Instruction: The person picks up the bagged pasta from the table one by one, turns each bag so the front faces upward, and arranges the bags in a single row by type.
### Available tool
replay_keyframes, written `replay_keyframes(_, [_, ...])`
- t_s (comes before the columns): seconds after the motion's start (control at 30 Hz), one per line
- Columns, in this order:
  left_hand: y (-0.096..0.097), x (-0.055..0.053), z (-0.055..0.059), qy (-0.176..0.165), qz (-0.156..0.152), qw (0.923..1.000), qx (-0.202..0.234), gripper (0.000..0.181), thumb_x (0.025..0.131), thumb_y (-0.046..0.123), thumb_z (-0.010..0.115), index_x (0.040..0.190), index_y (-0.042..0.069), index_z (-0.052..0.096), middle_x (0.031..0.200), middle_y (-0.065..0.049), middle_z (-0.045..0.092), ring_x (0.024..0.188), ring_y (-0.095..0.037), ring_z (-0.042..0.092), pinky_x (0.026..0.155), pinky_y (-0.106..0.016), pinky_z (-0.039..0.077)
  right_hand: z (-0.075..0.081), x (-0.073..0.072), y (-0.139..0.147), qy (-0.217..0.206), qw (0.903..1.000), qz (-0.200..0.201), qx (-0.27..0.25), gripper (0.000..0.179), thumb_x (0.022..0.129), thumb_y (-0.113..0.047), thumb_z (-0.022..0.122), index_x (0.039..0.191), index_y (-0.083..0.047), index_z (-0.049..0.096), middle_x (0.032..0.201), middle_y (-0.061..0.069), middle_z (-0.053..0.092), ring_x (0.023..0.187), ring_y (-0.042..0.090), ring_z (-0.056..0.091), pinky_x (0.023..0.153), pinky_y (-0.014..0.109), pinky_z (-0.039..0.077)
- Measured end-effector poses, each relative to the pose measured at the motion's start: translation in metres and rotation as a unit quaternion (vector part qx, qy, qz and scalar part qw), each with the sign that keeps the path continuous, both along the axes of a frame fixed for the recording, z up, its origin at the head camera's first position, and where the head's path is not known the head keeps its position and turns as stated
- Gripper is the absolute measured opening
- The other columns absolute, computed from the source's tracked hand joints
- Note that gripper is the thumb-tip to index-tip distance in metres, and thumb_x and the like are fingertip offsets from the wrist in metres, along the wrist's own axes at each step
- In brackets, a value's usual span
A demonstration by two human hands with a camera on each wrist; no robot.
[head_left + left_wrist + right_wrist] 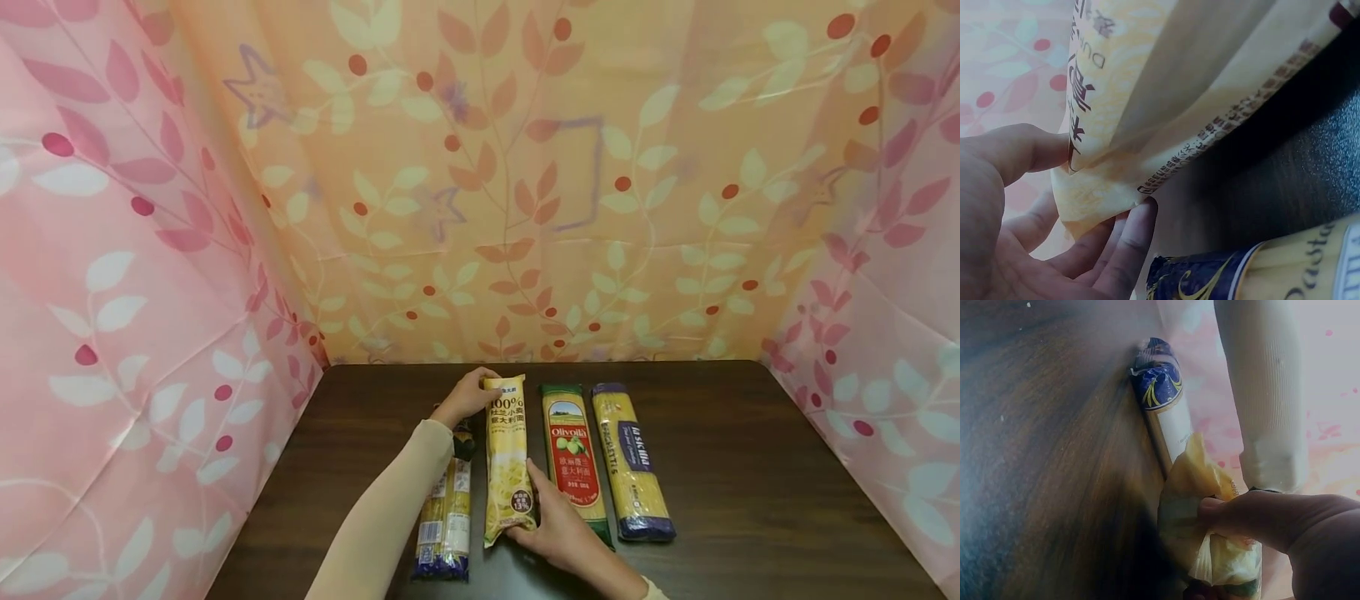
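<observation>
Both hands hold a yellow pasta bag [507, 458] with "100%" printed on its front. At its top end, my left hand [468, 398] pinches the corner between thumb and fingers; the left wrist view shows the left hand [1060, 219] with fingers beneath the wrapper. Near the bottom, my right hand [558, 529] grips the side, and in the right wrist view the thumb of the right hand [1285, 525] presses on the crinkled end. To the left lies a clear pasta pack with blue ends [444, 525], partly hidden by the left forearm.
Right of the yellow bag lie a red and green Olivoila pasta pack [573, 458] and a purple-ended spaghetti pack [633, 462]. All rest on a dark wooden table [750, 500]. Patterned cloth [525, 183] hangs behind and at both sides.
</observation>
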State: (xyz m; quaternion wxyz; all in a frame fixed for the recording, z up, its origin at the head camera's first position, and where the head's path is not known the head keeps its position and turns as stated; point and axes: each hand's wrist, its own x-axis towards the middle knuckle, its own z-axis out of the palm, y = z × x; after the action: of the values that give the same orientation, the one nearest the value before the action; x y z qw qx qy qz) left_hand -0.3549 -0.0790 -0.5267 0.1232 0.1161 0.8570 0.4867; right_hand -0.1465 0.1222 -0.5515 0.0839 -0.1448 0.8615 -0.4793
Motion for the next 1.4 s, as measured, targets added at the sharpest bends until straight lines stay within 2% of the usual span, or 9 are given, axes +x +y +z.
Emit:
replay_keyframes(0.17, [0.000,0.000,-0.005,-0.006,-0.005,1.0000,-0.003,0.035,0.108,0.024,0.069,0.139,0.009,0.062,0.109,-0.011,0.070,0.088,-0.028,0.067,0.084,-0.052,0.056,-0.001,0.001,-0.002,-0.007,1.0000,0.001,0.004,0.117,0.085,-0.026,0.095,0.167,0.010,0.020,0.163,0.036,0.037,0.146,0.052,0.045,0.113,0.067,0.042])
replay_keyframes(0.4, [0.000,-0.002,-0.013,-0.010,-0.009,0.9999,-0.002,0.035,0.108,0.023,0.069,0.139,0.008,0.063,0.111,-0.011,0.070,0.090,-0.027,0.067,0.082,-0.049,0.057,-0.001,0.001,-0.002,-0.009,0.9998,0.003,0.015,0.115,0.085,-0.026,0.094,0.166,0.011,0.021,0.165,0.037,0.034,0.147,0.054,0.042,0.114,0.068,0.039])
replay_keyframes(0.63, [0.002,-0.004,-0.012,-0.004,-0.007,0.9999,-0.014,0.035,0.107,0.023,0.071,0.138,0.008,0.064,0.117,-0.013,0.068,0.089,-0.027,0.064,0.075,-0.039,0.053,0.001,-0.001,-0.002,-0.002,0.9993,0.007,0.036,0.113,0.086,-0.025,0.094,0.166,0.011,0.023,0.164,0.038,0.035,0.149,0.054,0.039,0.115,0.069,0.038])
replay_keyframes(0.77, [0.002,-0.004,-0.010,-0.001,-0.019,0.9995,-0.026,0.038,0.108,0.023,0.069,0.142,0.006,0.063,0.109,-0.013,0.071,0.076,-0.024,0.058,0.067,-0.035,0.047,0.002,-0.001,-0.002,0.021,0.9965,0.010,0.081,0.112,0.085,-0.028,0.095,0.165,0.010,0.027,0.159,0.038,0.041,0.146,0.057,0.040,0.112,0.072,0.040])
replay_keyframes(0.9, [0.002,-0.006,-0.010,0.010,-0.024,0.9985,-0.047,0.040,0.109,0.024,0.067,0.144,0.006,0.061,0.104,-0.009,0.071,0.069,-0.018,0.051,0.065,-0.033,0.045,0.001,-0.001,-0.001,0.052,0.9906,0.020,0.124,0.111,0.084,-0.030,0.095,0.164,0.009,0.030,0.155,0.039,0.045,0.143,0.058,0.043,0.110,0.072,0.042])
replay_keyframes(1.1, [0.003,-0.008,-0.010,0.013,-0.025,0.9983,-0.052,0.039,0.109,0.023,0.066,0.144,0.005,0.062,0.098,-0.008,0.071,0.065,-0.015,0.049,0.063,-0.032,0.044,0.001,0.000,0.001,0.088,0.9851,0.032,0.144,0.109,0.082,-0.029,0.096,0.162,0.011,0.034,0.146,0.035,0.054,0.134,0.052,0.054,0.106,0.067,0.048])
replay_keyframes(1.27, [0.005,-0.005,-0.010,0.014,-0.014,0.9973,-0.071,0.039,0.109,0.025,0.067,0.144,0.008,0.062,0.117,-0.013,0.067,0.075,-0.018,0.056,0.070,-0.035,0.048,0.002,0.002,0.001,0.105,0.9817,0.031,0.156,0.108,0.080,-0.028,0.098,0.160,0.011,0.038,0.137,0.026,0.059,0.125,0.043,0.060,0.102,0.061,0.053])
replay_keyframes(1.4, [0.006,-0.004,-0.009,0.016,-0.010,0.9961,-0.086,0.041,0.109,0.028,0.066,0.145,0.010,0.063,0.130,-0.017,0.064,0.092,-0.028,0.063,0.078,-0.041,0.051,0.002,0.002,0.001,0.109,0.9804,0.030,0.161,0.107,0.079,-0.029,0.099,0.159,0.011,0.040,0.132,0.021,0.061,0.120,0.038,0.060,0.100,0.058,0.054])
